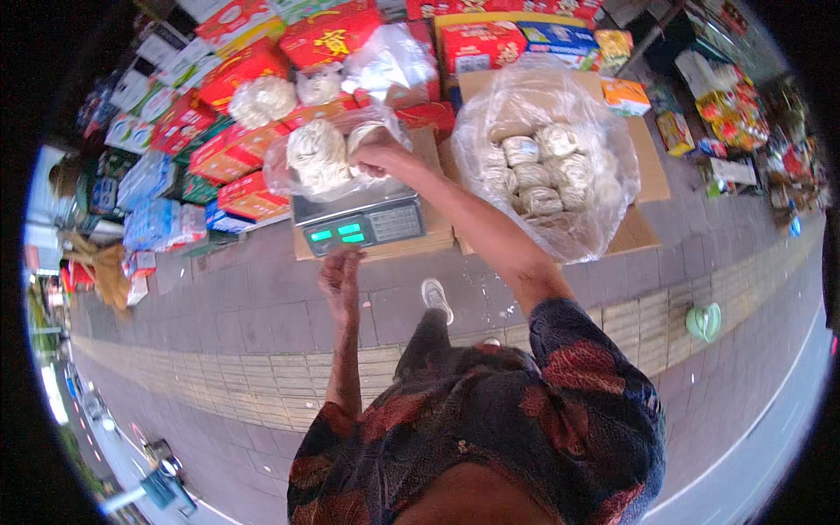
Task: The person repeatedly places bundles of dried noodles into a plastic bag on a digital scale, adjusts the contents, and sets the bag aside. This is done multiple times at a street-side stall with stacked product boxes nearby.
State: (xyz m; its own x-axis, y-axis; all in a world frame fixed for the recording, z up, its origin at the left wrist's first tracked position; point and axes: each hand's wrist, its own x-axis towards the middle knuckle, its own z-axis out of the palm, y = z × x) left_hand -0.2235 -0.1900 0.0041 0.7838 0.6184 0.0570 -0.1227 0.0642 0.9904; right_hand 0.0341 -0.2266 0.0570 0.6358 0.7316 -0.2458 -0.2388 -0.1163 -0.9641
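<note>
On the platform of a digital weighing scale [357,226] rests a clear plastic bag [279,164] with bundles of pale noodles [317,154] in it. My right hand [384,156] reaches into this bag, its fingers curled on a noodle bundle [366,133] at the right side; the hand hides part of that bundle. My left hand [340,272] is just in front of the scale's lit display, slightly blurred, its fingers bunched together with nothing visible in them. To the right, a large open plastic bag [479,141] contains several more noodle bundles [541,200].
Cardboard [650,161] lies under the large bag. Stacked red gift boxes [239,72] rise behind the scale, with another bag of noodles [262,102] on them. Shrink-wrapped bottles [154,223] stand left. A green bucket [703,323] sits on the pavement at right.
</note>
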